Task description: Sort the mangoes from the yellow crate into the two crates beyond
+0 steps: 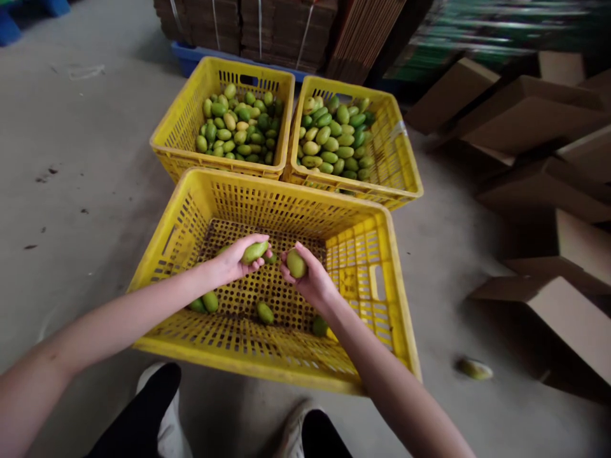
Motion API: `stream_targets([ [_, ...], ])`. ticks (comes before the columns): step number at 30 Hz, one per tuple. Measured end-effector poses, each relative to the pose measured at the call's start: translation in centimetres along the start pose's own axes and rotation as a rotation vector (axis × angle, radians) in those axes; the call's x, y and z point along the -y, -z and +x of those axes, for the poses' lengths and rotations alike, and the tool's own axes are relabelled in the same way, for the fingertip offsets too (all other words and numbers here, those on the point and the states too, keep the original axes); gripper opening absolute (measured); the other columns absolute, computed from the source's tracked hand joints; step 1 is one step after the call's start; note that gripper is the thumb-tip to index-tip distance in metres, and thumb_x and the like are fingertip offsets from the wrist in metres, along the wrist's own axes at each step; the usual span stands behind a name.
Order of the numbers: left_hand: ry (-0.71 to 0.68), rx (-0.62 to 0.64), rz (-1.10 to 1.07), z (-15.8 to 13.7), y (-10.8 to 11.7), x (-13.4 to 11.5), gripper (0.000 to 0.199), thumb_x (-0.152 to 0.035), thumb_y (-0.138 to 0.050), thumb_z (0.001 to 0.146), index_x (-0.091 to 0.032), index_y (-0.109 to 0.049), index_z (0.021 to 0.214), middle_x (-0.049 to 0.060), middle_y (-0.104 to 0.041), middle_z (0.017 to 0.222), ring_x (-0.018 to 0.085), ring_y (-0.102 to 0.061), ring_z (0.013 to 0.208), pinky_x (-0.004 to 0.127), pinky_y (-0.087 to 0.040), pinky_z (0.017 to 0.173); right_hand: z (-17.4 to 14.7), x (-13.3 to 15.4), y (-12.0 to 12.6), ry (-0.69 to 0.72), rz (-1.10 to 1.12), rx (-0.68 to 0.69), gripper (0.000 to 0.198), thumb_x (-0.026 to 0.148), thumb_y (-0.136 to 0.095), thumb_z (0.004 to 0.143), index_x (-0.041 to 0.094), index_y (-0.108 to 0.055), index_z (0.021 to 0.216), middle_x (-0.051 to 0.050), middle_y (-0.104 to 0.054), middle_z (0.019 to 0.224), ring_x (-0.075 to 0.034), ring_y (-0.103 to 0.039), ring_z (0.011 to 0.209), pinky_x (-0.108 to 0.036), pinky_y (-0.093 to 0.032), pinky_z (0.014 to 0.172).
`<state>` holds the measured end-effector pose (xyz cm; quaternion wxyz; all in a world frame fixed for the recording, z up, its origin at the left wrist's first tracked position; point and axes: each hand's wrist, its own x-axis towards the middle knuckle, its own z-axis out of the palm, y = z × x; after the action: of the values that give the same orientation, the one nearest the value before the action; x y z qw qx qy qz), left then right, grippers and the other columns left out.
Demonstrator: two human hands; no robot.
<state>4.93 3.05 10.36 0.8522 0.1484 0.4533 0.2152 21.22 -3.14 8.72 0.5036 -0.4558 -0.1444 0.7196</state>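
Over the near yellow crate [267,362], my left hand [236,259] is closed round a green mango [254,252]. A second, rounder-looking mango [296,263] sits in my right hand [310,280], its fingers curled about it. The two hands are close together but apart. Below them, a few loose mangoes lie on the crate's perforated floor, among them one mango [265,312] at the front middle and another mango [210,301] by the left side. My right forearm partly covers a dark green mango [319,326] and something yellow beside it.
Two yellow crates, a left crate [165,143] and a right crate [405,159], stand behind with many mangoes. Open cardboard boxes [539,121] crowd the right side. One mango [474,369] lies on the floor there. Bundled flat cardboard [281,32] is stacked at the back.
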Motion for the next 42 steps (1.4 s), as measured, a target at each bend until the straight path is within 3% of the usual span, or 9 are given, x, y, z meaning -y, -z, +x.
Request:
stream_targets([
  [5,0.001,-0.020,-0.015,0.5,0.2,0.1,0.037,-0.024,-0.044,0.096,-0.009,-0.064,0.069,0.006,-0.061,0.059,0.009,-0.056,0.046,0.016,-0.044,0.041,0.7,-0.4,0.7,-0.084,-0.100,-0.016,0.043,0.061,-0.070,0.073,0.020,-0.056,0.070,0.001,-0.060,0.058,-0.011,-0.052,0.046,-0.021,-0.034,0.039],
  [9,0.074,-0.052,-0.008,0.6,0.3,0.4,0.042,-0.030,-0.036,0.100,-0.008,-0.064,0.077,0.006,-0.060,0.058,0.009,-0.053,0.042,0.016,-0.040,0.037,0.7,-0.3,0.8,-0.102,-0.100,0.042,0.042,0.064,-0.061,0.079,0.022,-0.060,0.087,0.000,-0.065,0.063,-0.013,-0.053,0.040,-0.021,-0.031,0.034],
  [12,0.104,-0.095,-0.008,0.6,0.4,0.5,0.042,-0.031,-0.032,0.099,-0.010,-0.060,0.076,0.005,-0.057,0.055,0.009,-0.048,0.037,0.015,-0.034,0.032,0.6,-0.1,0.8,-0.145,-0.043,0.033,0.033,0.052,-0.056,0.083,0.019,-0.060,0.084,-0.004,-0.068,0.068,-0.013,-0.055,0.042,-0.021,-0.032,0.033],
  [17,0.134,-0.173,0.013,0.6,0.2,0.4,0.037,-0.028,-0.032,0.096,-0.012,-0.056,0.074,0.008,-0.058,0.054,0.011,-0.051,0.040,0.016,-0.040,0.034,0.8,0.2,1.0,-0.277,0.066,-0.007,0.017,0.031,-0.053,0.077,0.015,-0.060,0.074,-0.012,-0.069,0.069,-0.017,-0.060,0.052,-0.025,-0.047,0.040],
  [27,0.178,-0.134,-0.007,0.5,0.0,0.3,0.040,-0.033,-0.032,0.100,-0.012,-0.053,0.073,0.007,-0.057,0.053,0.009,-0.048,0.038,0.015,-0.037,0.033,0.4,0.5,0.1,-0.296,0.036,-0.101,0.032,0.034,-0.040,0.095,0.016,-0.056,0.074,-0.007,-0.064,0.057,-0.012,-0.051,0.037,-0.019,-0.031,0.029],
  [30,0.168,-0.123,-0.006,0.4,-0.1,0.2,0.041,-0.034,-0.032,0.101,-0.012,-0.053,0.073,0.005,-0.056,0.053,0.009,-0.047,0.037,0.014,-0.035,0.033,0.3,0.8,-0.2,-0.328,0.030,-0.173,0.041,0.039,-0.031,0.099,0.015,-0.056,0.076,-0.007,-0.063,0.055,-0.013,-0.052,0.037,-0.020,-0.033,0.032],
  [37,0.030,-0.199,0.009,0.9,0.3,0.9,0.036,-0.031,-0.028,0.098,-0.016,-0.050,0.074,0.004,-0.054,0.053,0.012,-0.049,0.040,0.018,-0.037,0.036,0.4,0.8,0.1,-0.273,0.069,-0.218,0.043,0.043,-0.024,0.098,0.018,-0.052,0.077,-0.004,-0.058,0.053,-0.015,-0.051,0.038,-0.024,-0.035,0.036],
  [40,-0.183,-0.181,0.101,0.7,0.2,1.5,0.010,-0.023,-0.045,0.093,-0.017,-0.051,0.089,0.002,-0.061,0.067,0.012,-0.058,0.054,0.019,-0.046,0.047,0.7,0.7,0.7,-0.193,0.072,-0.177,0.036,0.040,-0.030,0.093,0.018,-0.054,0.078,-0.002,-0.055,0.051,-0.017,-0.051,0.040,-0.025,-0.037,0.037],
  [42,-0.394,-0.097,0.254,0.3,0.0,1.6,0.019,-0.019,-0.062,0.084,-0.020,-0.053,0.102,0.003,-0.065,0.090,0.013,-0.064,0.073,0.021,-0.052,0.061,0.8,0.8,1.0,-0.132,0.039,-0.150,0.028,0.040,-0.041,0.088,0.018,-0.056,0.080,-0.003,-0.057,0.055,-0.017,-0.054,0.045,-0.027,-0.042,0.041],
])
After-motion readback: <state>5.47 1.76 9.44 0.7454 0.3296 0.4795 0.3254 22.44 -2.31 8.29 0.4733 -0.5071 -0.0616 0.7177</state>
